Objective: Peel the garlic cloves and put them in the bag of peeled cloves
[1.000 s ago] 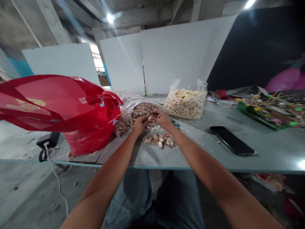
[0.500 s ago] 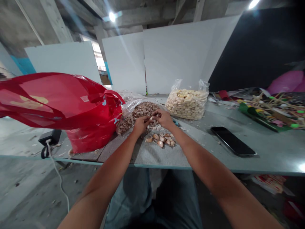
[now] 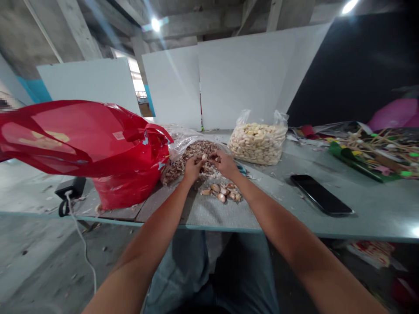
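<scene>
Over a heap of dry garlic skins [image 3: 199, 148], my left hand [image 3: 193, 169] pinches a pale garlic clove [image 3: 204, 156] in its fingertips. Close beside the clove, on its right, my right hand [image 3: 226, 164] has its fingers closed together; whatever they hold is too small to make out. Several unpeeled garlic cloves [image 3: 221, 197] lie in a loose group on the table just below my hands. Behind my right hand stands a clear plastic bag of peeled garlic cloves [image 3: 257, 141]. A teal object [image 3: 241, 168] is partly hidden by my right hand.
A large red plastic bag [image 3: 131, 187] stands at the left, beside a black power adapter [image 3: 73, 187] with a white cable. A smartphone [image 3: 321, 194] lies on the grey table [image 3: 281, 213] at the right. Sticks and colourful scraps [image 3: 386, 148] pile up farther right.
My fingertips have moved slightly apart. The clove, between both hands before, now shows higher at my left fingertips. The cloves on the table stay put.
</scene>
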`<state>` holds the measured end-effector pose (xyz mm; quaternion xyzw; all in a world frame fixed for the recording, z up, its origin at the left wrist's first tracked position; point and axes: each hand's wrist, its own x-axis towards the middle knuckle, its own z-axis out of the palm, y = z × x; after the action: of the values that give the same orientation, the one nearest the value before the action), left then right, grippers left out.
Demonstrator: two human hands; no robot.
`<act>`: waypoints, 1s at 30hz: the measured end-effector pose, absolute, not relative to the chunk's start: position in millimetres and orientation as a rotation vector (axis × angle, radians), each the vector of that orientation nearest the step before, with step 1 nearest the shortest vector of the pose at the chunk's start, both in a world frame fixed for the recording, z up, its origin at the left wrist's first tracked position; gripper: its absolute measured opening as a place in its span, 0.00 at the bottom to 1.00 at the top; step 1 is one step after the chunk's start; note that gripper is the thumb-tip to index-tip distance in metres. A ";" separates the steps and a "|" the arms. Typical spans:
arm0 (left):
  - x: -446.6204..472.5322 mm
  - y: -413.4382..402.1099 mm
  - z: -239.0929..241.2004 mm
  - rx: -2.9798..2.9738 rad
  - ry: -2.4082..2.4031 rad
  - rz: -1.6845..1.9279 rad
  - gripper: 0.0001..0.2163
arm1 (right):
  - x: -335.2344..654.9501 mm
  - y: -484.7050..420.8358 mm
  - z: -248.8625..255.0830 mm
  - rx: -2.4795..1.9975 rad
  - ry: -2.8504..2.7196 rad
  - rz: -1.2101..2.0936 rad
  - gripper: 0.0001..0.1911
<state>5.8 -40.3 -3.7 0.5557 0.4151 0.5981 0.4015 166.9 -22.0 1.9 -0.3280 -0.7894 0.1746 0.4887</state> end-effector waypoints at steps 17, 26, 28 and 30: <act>-4.1 -33.4 -10.8 1.514 1.155 1.542 0.15 | 173.7 -22.4 7.5 -1.068 -1.868 0.284 0.11; -2.2 -33.2 -15.6 2.043 1.257 1.500 0.14 | 165.7 -24.2 6.4 -0.983 -1.958 0.340 0.13; -3.2 -33.2 -15.5 2.107 1.273 1.477 0.13 | 165.3 -24.3 6.2 -1.001 -1.961 0.336 0.13; -4.0 -33.1 -15.4 2.172 1.285 1.465 0.14 | 165.4 -23.3 5.7 -1.015 -1.960 0.320 0.13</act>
<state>-4.0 -33.1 -15.4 0.7397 0.4377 0.4988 0.1115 165.4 -23.3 5.7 -0.4088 -0.7890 0.1287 0.4402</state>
